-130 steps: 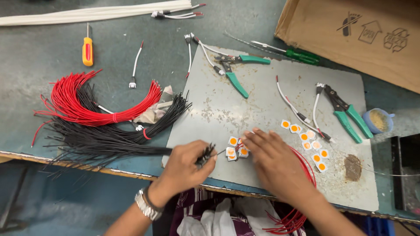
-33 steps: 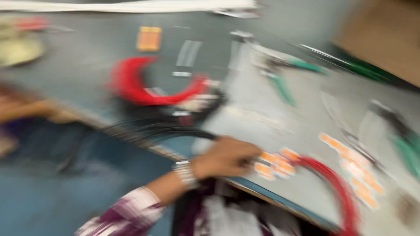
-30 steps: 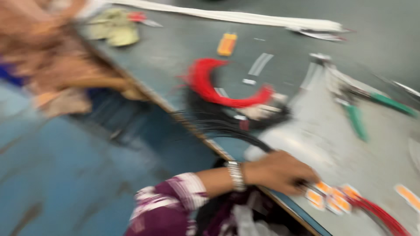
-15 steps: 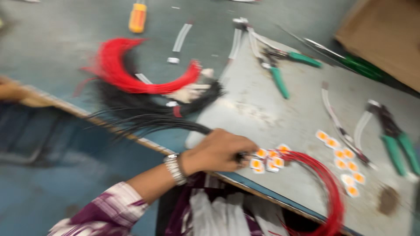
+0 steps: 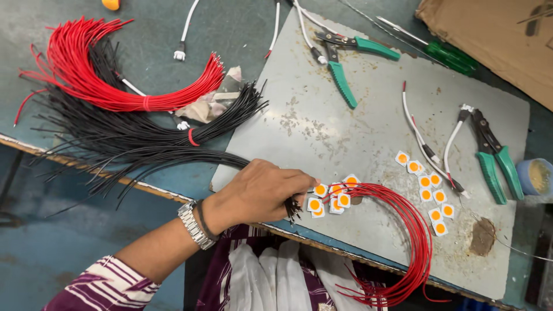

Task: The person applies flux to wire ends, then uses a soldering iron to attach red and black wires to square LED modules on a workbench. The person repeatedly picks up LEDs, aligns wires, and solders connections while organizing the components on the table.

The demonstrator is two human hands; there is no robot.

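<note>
Gripping a bunch of thin black wires (image 5: pixel 173 155), the left hand (image 5: pixel 259 193) clenches its fingers (image 5: pixel 296 183) around their cut ends, just beside small white-and-orange square chips (image 5: pixel 329 198) on the counter (image 5: pixel 368 126), keeping strands gathered.

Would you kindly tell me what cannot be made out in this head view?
- Right hand: not in view.
- Left hand: its grip hides how it holds the black wire bundle.
- Orange handle: cut by the top edge.
- Cardboard box: cut by the top and right edges.
- Loose red wires: ends drop behind the table edge.
</note>
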